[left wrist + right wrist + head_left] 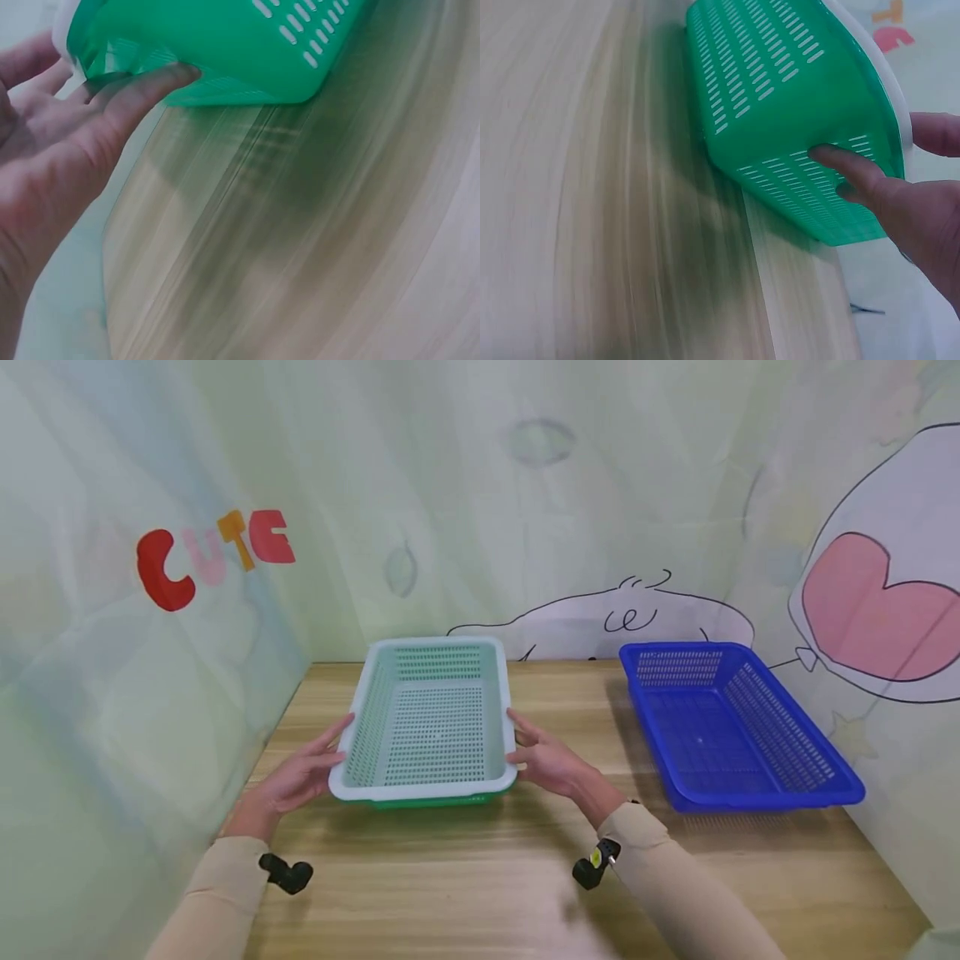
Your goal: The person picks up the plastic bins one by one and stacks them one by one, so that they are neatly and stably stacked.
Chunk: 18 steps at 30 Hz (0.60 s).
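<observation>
A rectangular plastic basket (431, 791) with a pale rim and slotted walls is held at the left of the wooden table. Its outside shows green in both wrist views; whether it is one two-toned basket or two nested ones, I cannot tell. My left hand (300, 775) grips its left side, with fingers (154, 84) spread under the rim. On the opposite side my right hand (551, 762) holds the rim, thumb over it and fingertips (826, 154) against the green wall (780, 112). The basket's inside shows only its perforated floor. Whether its underside touches the table is unclear.
A blue slotted basket (761, 797) stands at the table's right side, apart from my right hand. The wooden table (450, 893) ends against pale printed curtains (420, 460) at the back and both sides.
</observation>
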Available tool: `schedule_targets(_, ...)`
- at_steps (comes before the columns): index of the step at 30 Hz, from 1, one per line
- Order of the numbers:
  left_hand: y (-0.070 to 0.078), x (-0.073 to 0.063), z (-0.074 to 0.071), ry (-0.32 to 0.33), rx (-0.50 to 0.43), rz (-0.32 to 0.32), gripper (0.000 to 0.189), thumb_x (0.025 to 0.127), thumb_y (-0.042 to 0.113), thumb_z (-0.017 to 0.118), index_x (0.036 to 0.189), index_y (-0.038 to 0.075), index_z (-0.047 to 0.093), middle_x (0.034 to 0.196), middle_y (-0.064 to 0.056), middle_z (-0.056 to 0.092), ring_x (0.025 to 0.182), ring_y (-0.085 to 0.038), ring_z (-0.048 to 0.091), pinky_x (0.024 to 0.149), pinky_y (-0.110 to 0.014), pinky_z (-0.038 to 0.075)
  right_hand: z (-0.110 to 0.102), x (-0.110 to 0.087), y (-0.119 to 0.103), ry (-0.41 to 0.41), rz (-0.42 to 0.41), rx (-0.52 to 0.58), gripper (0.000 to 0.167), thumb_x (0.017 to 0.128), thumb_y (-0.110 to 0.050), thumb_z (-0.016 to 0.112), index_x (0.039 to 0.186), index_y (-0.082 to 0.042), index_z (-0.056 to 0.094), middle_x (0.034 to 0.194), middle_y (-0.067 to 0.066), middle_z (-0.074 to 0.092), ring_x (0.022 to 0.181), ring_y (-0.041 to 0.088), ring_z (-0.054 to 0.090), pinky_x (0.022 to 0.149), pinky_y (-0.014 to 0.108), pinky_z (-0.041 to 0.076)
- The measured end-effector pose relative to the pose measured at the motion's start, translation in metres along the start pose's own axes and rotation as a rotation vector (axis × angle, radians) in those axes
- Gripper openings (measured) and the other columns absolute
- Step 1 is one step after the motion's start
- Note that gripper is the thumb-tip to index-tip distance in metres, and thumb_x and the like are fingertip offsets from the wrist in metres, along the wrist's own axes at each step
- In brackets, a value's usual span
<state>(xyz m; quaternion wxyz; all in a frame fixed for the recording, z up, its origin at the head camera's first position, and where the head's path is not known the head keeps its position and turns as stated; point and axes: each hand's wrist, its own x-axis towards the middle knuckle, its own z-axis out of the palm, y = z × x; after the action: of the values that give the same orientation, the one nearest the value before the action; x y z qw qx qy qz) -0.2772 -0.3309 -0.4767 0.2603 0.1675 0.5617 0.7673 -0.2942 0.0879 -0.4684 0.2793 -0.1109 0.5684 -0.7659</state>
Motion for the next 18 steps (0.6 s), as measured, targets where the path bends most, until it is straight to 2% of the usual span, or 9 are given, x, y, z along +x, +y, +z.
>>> schedule_targets(4, -0.003, 0.017, 0.011, 0.045, 0.072, -0.012, 0.07, 0.108, 0.004, 0.036, 0.161, 0.023, -0.005, 0.157, -0.016, 0.027, 0.129, -0.032, 0.05, 0.093, -0.046, 0.053, -0.015, -0.008, -0.005, 0.004, -0.021, 0.016, 0.092, 0.089, 0.017, 0.045, 0.162, -0.019, 0.002, 0.164, 0.024, 0.004, 0.146, 0.047, 0.019, 0.111, 0.064, 0.027)
schedule_targets(8, -0.009, 0.035, 0.023, 0.051, 0.103, -0.016, 0.07, 0.108, 0.006, 0.037, 0.161, 0.025, -0.003, 0.162, -0.026, 0.008, 0.132, -0.038, 0.045, 0.093, -0.047, 0.052, -0.031, -0.02, -0.01, 0.013, -0.038, 0.007, 0.091, 0.089, 0.017, 0.043, 0.162, -0.016, -0.001, 0.164, 0.024, 0.002, 0.146, 0.047, 0.016, 0.111, 0.065, 0.026)
schedule_targets(13, -0.015, 0.047, 0.036, 0.069, 0.087, -0.036, 0.07, 0.107, 0.008, 0.039, 0.162, 0.028, 0.0, 0.164, -0.025, 0.007, 0.137, -0.044, 0.038, 0.094, -0.048, 0.051, -0.044, -0.034, -0.012, 0.005, -0.047, 0.001, 0.09, 0.09, 0.017, 0.043, 0.162, -0.016, -0.002, 0.164, 0.024, 0.003, 0.146, 0.048, 0.017, 0.11, 0.065, 0.028)
schedule_targets(18, -0.024, 0.056, 0.051, 0.058, 0.096, -0.018, 0.069, 0.108, 0.009, 0.039, 0.161, 0.026, -0.002, 0.164, -0.024, 0.006, 0.14, -0.049, 0.03, 0.096, -0.049, 0.05, -0.057, -0.048, -0.014, -0.028, -0.058, -0.002, 0.09, 0.091, 0.016, 0.041, 0.16, -0.013, -0.008, 0.163, 0.029, -0.001, 0.145, 0.053, 0.012, 0.111, 0.066, 0.024)
